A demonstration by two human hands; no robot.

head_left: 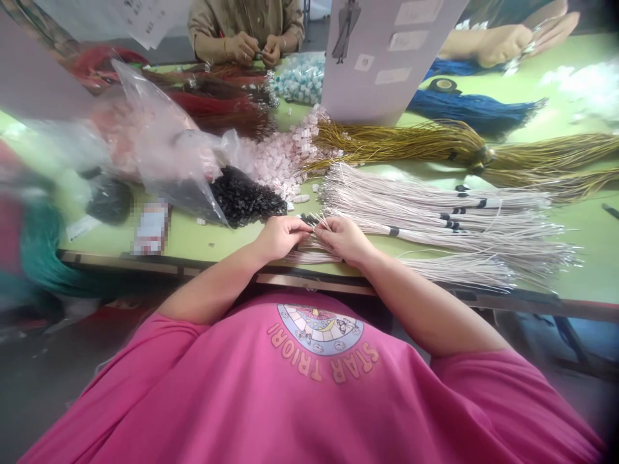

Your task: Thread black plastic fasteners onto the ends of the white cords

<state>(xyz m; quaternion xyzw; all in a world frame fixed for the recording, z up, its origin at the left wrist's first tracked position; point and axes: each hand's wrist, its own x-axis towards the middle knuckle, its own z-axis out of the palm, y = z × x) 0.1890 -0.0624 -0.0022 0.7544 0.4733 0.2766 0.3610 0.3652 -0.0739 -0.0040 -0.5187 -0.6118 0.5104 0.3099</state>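
Observation:
My left hand (280,235) and my right hand (344,237) meet at the near edge of a green table (193,238). Both are closed in a pinch around the metal-tipped ends of thin white cords (316,222). A small dark piece seems to sit between the fingertips, too small to name. Bundles of the same white cords (435,216), tied with black bands, fan out to the right of my hands. A heap of black pieces (246,196) and a spread of pale pink pieces (285,161) lie just beyond my left hand.
Clear plastic bags (159,142) lie at left. Gold cord bundles (435,145), blue cords (474,109) and red and brown cords (217,96) lie farther back. An upright card (382,58) stands mid-table. One person's hands (256,48) work opposite; another person's hands (512,42) at far right.

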